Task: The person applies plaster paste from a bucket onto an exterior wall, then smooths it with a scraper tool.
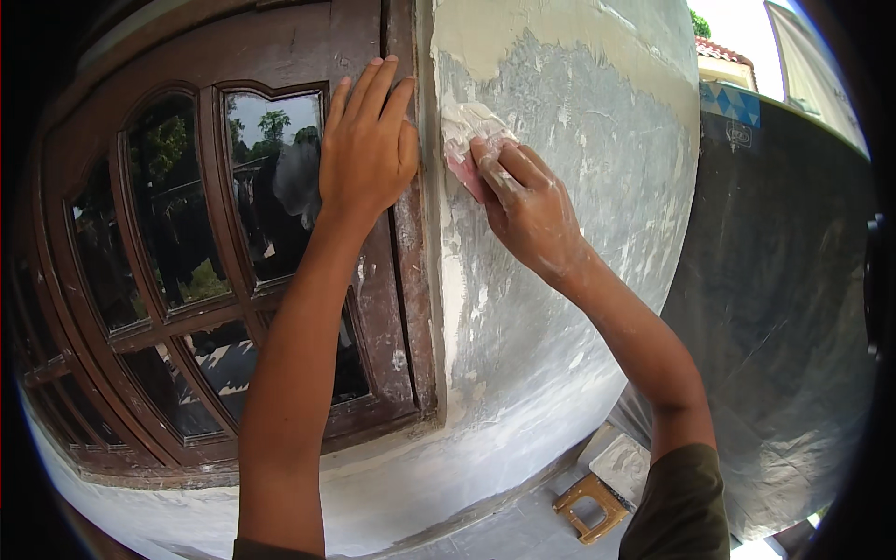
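My left hand rests flat on the dark brown wooden window frame, its fingers stretched upward. To its right, my right hand grips a pink putty scraper against the wall, close to the window's edge. A thick mass of white putty lies at the scraper's upper edge, and white smears cover the fingers. The scraper's full shape is hidden by the putty and my fingers. Around it the plastered wall is patchy grey and cream, with rough white streaks.
Glass panes fill the window at left. A large dark sheet hangs at right. Low on the grey floor stands a small yellow-brown stool, with a whitish, smeared board or tray at it.
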The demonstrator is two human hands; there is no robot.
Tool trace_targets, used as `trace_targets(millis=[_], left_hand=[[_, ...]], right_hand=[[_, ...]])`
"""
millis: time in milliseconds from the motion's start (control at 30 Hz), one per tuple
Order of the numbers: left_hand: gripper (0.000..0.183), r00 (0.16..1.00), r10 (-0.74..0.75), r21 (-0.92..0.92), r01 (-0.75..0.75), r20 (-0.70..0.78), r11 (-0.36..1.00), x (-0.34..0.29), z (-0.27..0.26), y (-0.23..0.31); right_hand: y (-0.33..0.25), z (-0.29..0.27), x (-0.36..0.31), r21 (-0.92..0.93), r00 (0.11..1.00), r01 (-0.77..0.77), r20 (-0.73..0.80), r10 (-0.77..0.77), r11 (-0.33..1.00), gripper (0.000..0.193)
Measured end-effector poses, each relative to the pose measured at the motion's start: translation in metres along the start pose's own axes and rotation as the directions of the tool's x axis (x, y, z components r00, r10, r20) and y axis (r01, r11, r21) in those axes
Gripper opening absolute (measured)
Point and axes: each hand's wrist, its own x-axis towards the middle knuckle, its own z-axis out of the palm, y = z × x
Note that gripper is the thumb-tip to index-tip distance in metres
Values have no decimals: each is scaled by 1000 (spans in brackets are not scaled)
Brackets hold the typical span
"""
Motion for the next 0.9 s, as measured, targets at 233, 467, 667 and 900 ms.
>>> trace_targets(millis=[233,467,667,900], left_hand=[[40,999,24,10,-24,-39,1000,6,2,4],[42,1000,-6,-43,5,-14,999,2,-2,-1],[38,999,17,-18,-18,-51,1000,3,-1,2],[41,999,2,-50,-3,-33,999,4,1,0]], right_hand=[[51,-4,95,-204,981,47,-173,-83,978,40],[-2,8,20,-94,996,85,14,-84,992,39],[4,-19,45,-28,997,33,-70,-34,999,48],[52,19,78,-194,986,42,-152,-72,980,40]])
